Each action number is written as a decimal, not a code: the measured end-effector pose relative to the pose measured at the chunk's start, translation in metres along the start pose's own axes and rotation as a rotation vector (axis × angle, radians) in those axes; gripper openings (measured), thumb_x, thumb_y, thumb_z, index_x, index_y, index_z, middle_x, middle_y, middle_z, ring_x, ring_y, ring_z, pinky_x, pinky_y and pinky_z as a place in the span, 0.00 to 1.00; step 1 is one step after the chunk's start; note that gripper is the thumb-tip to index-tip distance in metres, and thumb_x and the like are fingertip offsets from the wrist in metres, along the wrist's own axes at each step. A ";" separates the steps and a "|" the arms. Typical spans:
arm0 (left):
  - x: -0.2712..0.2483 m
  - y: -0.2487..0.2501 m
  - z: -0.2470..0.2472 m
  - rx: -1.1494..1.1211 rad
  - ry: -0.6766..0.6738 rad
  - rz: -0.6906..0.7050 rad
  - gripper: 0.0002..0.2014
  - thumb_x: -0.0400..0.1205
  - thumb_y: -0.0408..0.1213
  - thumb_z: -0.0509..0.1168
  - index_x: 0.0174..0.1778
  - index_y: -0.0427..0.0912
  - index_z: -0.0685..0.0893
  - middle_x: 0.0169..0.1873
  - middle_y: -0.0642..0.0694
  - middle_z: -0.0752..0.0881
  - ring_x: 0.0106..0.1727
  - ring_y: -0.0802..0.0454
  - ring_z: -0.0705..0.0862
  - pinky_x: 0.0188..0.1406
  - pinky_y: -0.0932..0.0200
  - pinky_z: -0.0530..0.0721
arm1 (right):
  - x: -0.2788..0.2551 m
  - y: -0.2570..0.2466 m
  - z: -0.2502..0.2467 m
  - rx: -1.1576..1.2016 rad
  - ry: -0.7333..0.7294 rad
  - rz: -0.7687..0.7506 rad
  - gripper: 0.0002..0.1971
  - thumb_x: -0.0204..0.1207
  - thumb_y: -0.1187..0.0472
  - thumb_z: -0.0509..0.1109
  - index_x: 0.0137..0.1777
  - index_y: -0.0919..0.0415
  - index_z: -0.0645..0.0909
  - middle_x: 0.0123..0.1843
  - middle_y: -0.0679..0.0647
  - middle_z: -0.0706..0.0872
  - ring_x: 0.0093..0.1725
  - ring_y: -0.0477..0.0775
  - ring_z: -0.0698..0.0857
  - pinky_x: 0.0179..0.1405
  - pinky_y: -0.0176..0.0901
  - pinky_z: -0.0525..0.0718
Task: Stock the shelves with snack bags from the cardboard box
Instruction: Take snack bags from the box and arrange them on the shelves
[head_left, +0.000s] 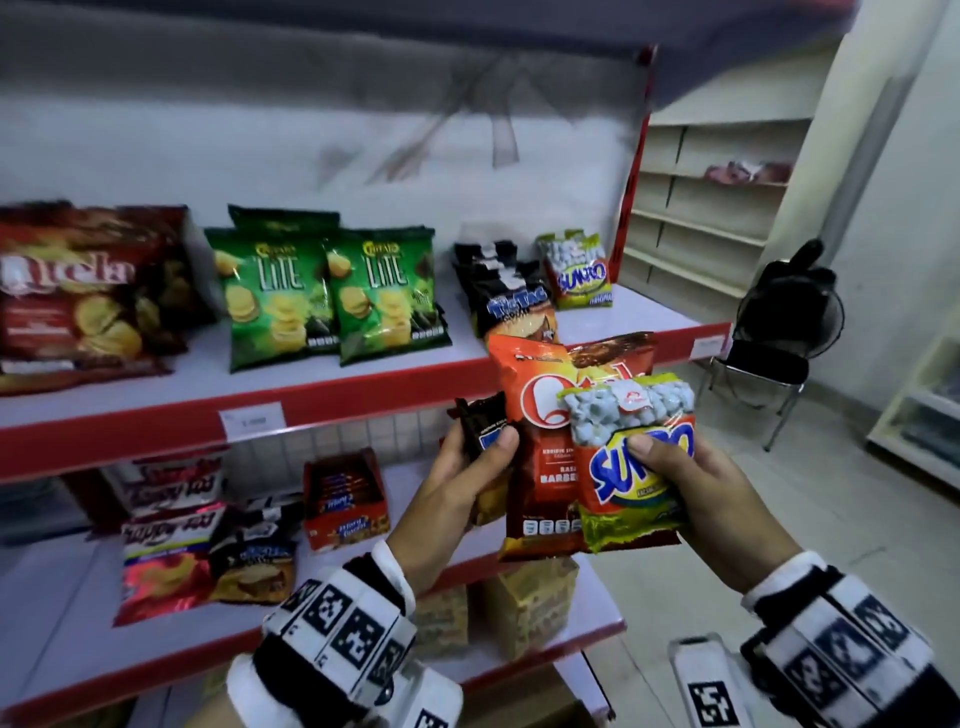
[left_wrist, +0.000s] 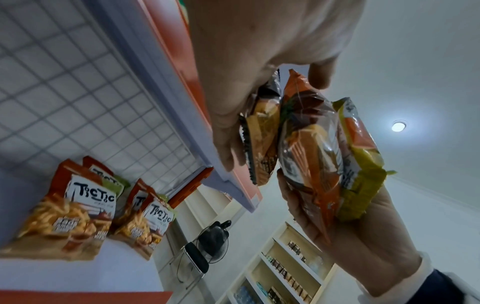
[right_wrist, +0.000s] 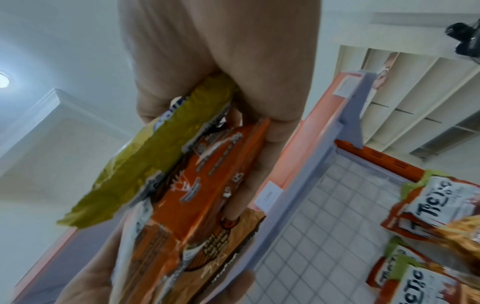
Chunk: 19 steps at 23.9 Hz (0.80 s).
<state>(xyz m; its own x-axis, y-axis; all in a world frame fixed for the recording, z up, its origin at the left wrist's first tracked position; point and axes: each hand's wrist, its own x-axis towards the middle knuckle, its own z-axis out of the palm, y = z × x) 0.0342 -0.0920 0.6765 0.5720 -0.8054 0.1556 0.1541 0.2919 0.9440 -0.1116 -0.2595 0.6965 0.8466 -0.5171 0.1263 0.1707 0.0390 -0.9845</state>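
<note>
Standing at red-edged white store shelving (head_left: 363, 387), 2 hands up front w/ 3 bags. Right hand (head_left: 711, 483) grasps 1 orange foil Qtela chip bag (head_left: 535, 415) plus 1 smaller yellow-orange Sukro nut bag (head_left: 631, 467), stacked. Left hand (head_left: 462, 467) pinches 1 small black snack packet (head_left: 480, 423), touching them.

Green shelf bags (head_left: 275, 291): "LITE"; held peanut bag (head_left: 631, 467): "SUKRO"; lower-shelf bags (left_wrist: 70, 207): "TicTic".
</note>
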 end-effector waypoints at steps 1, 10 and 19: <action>-0.004 0.015 -0.004 0.034 -0.004 0.025 0.27 0.68 0.56 0.74 0.64 0.62 0.79 0.60 0.52 0.88 0.61 0.49 0.86 0.57 0.47 0.86 | 0.000 -0.011 0.012 -0.003 -0.004 -0.023 0.27 0.58 0.47 0.81 0.56 0.58 0.83 0.49 0.61 0.92 0.45 0.60 0.91 0.37 0.43 0.88; -0.027 0.095 -0.043 0.187 0.079 0.196 0.40 0.56 0.44 0.79 0.65 0.46 0.73 0.52 0.47 0.90 0.52 0.50 0.90 0.38 0.62 0.88 | -0.005 -0.066 0.112 0.002 -0.015 -0.222 0.25 0.61 0.48 0.77 0.59 0.53 0.79 0.49 0.54 0.92 0.45 0.53 0.91 0.36 0.38 0.87; 0.064 0.114 -0.041 0.187 0.449 0.388 0.38 0.56 0.51 0.80 0.62 0.47 0.80 0.50 0.46 0.91 0.51 0.46 0.91 0.48 0.49 0.88 | 0.220 -0.164 -0.029 -0.481 0.341 -0.183 0.05 0.76 0.68 0.69 0.46 0.60 0.76 0.37 0.55 0.85 0.29 0.47 0.82 0.31 0.40 0.81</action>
<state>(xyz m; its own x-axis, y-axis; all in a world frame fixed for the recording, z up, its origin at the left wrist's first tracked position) 0.1216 -0.0889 0.7824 0.8473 -0.3512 0.3984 -0.2535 0.3916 0.8845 0.0321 -0.4043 0.8818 0.6024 -0.7267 0.3303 -0.0160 -0.4246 -0.9052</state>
